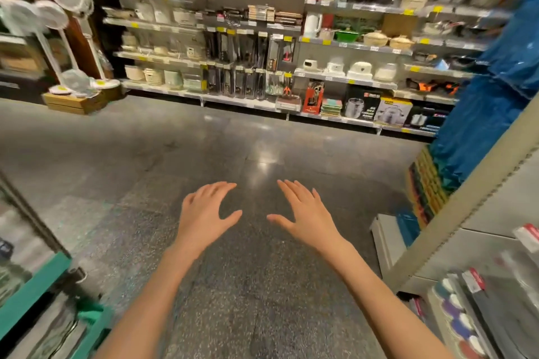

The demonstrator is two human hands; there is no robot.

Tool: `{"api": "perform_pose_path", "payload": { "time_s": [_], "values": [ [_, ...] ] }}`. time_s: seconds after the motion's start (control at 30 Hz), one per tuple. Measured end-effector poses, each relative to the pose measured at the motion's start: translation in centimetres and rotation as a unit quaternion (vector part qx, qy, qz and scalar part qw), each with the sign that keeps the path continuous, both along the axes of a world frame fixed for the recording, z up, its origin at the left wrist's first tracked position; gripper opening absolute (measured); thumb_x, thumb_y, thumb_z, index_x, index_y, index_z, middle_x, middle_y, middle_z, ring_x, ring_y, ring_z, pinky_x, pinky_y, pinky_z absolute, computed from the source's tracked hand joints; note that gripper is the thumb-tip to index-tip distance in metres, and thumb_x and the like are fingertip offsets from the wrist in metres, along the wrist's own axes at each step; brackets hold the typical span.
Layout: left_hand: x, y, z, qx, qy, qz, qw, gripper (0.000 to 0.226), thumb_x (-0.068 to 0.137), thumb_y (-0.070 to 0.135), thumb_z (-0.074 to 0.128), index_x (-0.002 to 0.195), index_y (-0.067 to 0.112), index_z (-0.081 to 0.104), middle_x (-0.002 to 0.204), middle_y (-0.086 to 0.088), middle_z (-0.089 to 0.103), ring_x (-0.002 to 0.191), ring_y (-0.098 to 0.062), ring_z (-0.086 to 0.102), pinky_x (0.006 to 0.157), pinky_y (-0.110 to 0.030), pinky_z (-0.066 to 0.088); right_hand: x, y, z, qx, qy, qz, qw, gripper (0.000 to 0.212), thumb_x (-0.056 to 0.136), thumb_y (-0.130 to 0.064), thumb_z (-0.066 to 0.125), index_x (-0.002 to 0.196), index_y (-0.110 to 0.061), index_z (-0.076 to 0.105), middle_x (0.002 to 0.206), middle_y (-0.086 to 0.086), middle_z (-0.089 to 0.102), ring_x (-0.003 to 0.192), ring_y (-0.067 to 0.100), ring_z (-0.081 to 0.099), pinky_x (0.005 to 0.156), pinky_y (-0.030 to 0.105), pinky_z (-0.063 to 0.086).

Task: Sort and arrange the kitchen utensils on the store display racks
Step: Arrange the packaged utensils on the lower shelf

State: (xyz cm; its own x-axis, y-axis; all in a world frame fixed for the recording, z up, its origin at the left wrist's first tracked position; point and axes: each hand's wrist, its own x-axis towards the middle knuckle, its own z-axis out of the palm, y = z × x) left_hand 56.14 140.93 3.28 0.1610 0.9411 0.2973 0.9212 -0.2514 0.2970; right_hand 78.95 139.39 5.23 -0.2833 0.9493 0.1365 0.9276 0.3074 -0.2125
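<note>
Reaching out over the bare aisle floor [175, 137], left hand [204, 213] and right hand [306, 213] are held palm-down, fingers spread and straight, nothing in either. Likely between picks, hands free for the next item. Packaged knives [233, 67] and scissors [287, 90] hang on pegs in the far rack [344, 45], well apart from the hands, so shoppers see them face-on. More packaged utensils [472, 309] lie blurred on the near shelf, right.

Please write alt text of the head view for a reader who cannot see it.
Two empty hands, left hand and right hand, reach forward open above a grey shop floor. Across the aisle stand shelves of packaged knives, pots and cookers.
</note>
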Motion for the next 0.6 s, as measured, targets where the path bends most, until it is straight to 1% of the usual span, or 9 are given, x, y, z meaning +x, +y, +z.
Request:
{"api": "perform_pose_path", "payload": {
  "time_s": [0.13, 0.3, 0.43, 0.53, 0.6],
  "values": [
    [0.2, 7.7, -0.4, 0.012, 0.006, 0.032, 0.999, 0.059, 0.084, 0.058, 0.051, 0.137, 0.036, 0.037, 0.141, 0.013, 0.042, 0.131, -0.010, 0.037, 0.103, -0.036, 0.031, 0.0, 9.2, -0.5, -0.001, 0.016, 0.043, 0.999, 0.080, 0.089, -0.064, 0.038, 0.151, -0.024, 0.008, 0.157, -0.001, 0.015, 0.145, 0.018, 0.010, 0.117, 0.042, 0.004],
    [-0.2, 17.9, -1.8, -0.005, 0.023, 0.106, 0.994, 0.061, 0.084, 0.061, 0.048, 0.139, 0.037, 0.034, 0.143, 0.013, 0.040, 0.132, -0.010, 0.036, 0.104, -0.035, 0.031, -1.1, 22.0, -1.5, -0.014, 0.006, 0.112, 0.994, 0.079, 0.089, -0.064, 0.037, 0.151, -0.025, 0.007, 0.158, -0.002, 0.011, 0.145, 0.017, 0.006, 0.117, 0.041, 0.003],
    [-1.3, 24.8, -1.0, -0.019, 0.027, 0.183, 0.982, 0.062, 0.083, 0.062, 0.048, 0.139, 0.038, 0.034, 0.144, 0.013, 0.040, 0.132, -0.011, 0.037, 0.105, -0.034, 0.032, -2.2, 32.3, -0.4, -0.019, -0.010, 0.188, 0.982, 0.079, 0.089, -0.065, 0.036, 0.151, -0.026, 0.007, 0.158, -0.004, 0.012, 0.145, 0.016, 0.008, 0.119, 0.041, 0.004],
    [-3.1, 28.6, 0.1, -0.004, 0.014, 0.253, 0.967, 0.061, 0.082, 0.061, 0.051, 0.137, 0.037, 0.037, 0.140, 0.012, 0.045, 0.128, -0.014, 0.042, 0.102, -0.035, 0.032, -4.8, 39.2, 0.4, -0.020, -0.026, 0.251, 0.967, 0.079, 0.089, -0.065, 0.035, 0.151, -0.027, 0.003, 0.159, -0.004, 0.008, 0.146, 0.014, 0.003, 0.118, 0.039, 0.000],
    [-4.5, 29.7, 0.2, -0.004, -0.002, 0.291, 0.957, 0.059, 0.082, 0.059, 0.054, 0.135, 0.038, 0.039, 0.138, 0.011, 0.047, 0.128, -0.014, 0.042, 0.103, -0.037, 0.029, -7.3, 42.3, 0.5, -0.028, -0.026, 0.290, 0.956, 0.079, 0.090, -0.064, 0.035, 0.151, -0.027, 0.003, 0.159, -0.005, 0.006, 0.146, 0.013, 0.001, 0.118, 0.039, -0.002]
  ]
}}
